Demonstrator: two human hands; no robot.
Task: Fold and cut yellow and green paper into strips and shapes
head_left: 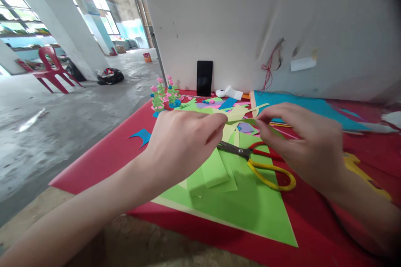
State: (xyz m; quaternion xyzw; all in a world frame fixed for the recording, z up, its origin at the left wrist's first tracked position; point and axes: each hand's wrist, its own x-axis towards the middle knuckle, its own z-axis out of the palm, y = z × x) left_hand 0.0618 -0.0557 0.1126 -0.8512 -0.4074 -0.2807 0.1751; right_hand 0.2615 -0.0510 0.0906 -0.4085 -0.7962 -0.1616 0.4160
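A narrow green paper strip is stretched between my two hands above the work surface. My left hand pinches one end of it between thumb and bent fingers. At the other end, my right hand closes thumb and forefinger on the strip. Below them lie scissors with one red and one yellow handle, their blade tips hidden behind my left hand. They rest on a large green paper sheet with smaller green pieces stacked on it.
Small paper plants with pink tops stand at the back left. A black phone leans on the white panel. Blue sheets lie at the back right, a yellow tool beside my right forearm. Red covering spreads underneath.
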